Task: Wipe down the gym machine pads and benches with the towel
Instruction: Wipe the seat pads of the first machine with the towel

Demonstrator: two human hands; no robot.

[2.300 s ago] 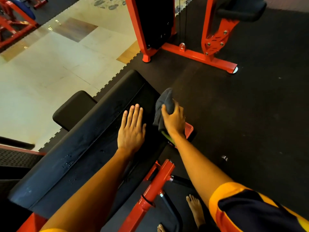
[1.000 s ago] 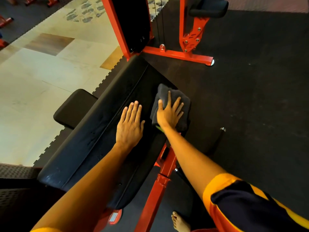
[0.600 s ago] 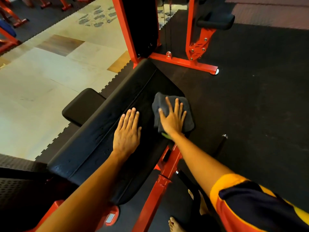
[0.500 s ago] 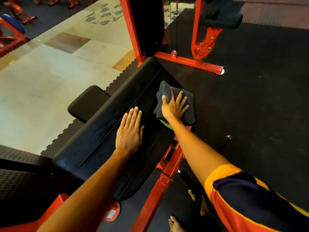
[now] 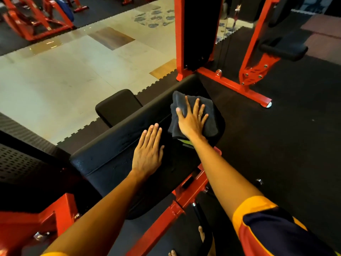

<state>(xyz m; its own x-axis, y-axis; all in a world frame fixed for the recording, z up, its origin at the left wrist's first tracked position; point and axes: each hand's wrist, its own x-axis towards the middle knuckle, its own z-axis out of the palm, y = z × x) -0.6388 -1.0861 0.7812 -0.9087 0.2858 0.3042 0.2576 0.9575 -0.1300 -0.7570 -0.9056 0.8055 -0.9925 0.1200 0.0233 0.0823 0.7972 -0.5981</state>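
bench pad: long black padded vinyl bench pad (image 5: pixel 114 156), long axis runs lower left to upper right of frame; far end points at the base of the red upright, centre top
pad surface: water droplets show at the lower-left end
towel: dark grey folded cloth towel (image 5: pixel 210 126), centre frame, lying flat on the far right end of the bench pad; roughly square wad, no clear long axis, one corner points upper left
right hand: right hand (image 5: pixel 191 121) palm down on the towel, fingers straight and spread, tips toward top of frame; pressing, not gripping; ring on one finger
left hand: left hand (image 5: pixel 148 154) flat on the bare pad just left of the towel, fingers straight and together, pointing up-frame; holds nothing
green bit: yellow-green edge (image 5: pixel 186 143) by the right wrist, cannot tell what
support: red steel beam (image 5: pixel 166 218) under the pad, bottom centre
side pad: small black rectangular cushion (image 5: pixel 118 106), left of the pad
machine: red steel machine frame (image 5: pixel 234 87), upper right
floor: black rubber mat (image 5: pixel 286 135) right; pale tiles (image 5: pixel 64 80) upper left
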